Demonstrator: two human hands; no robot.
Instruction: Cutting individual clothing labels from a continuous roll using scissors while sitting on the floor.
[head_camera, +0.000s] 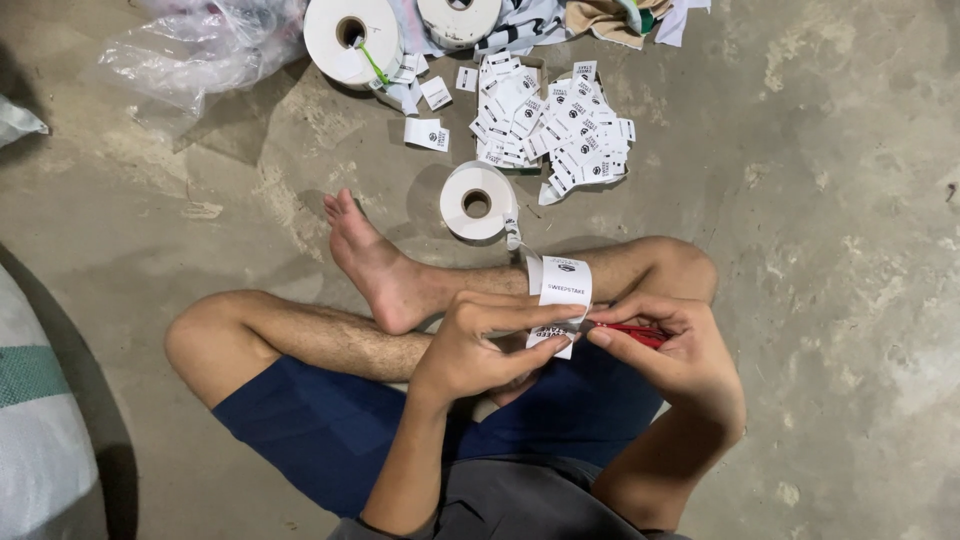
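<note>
We note the left hand gripping a white printed label strip; the right hand, just beside the strip, clasps red-handled scissors.

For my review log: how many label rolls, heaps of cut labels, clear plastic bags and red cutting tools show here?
White label rolls: 3
Heap of cut labels: 1
Clear plastic bag: 1
Red cutting tool, in the right hand: 1
Total: 6
The left hand holds the label strip.
</note>
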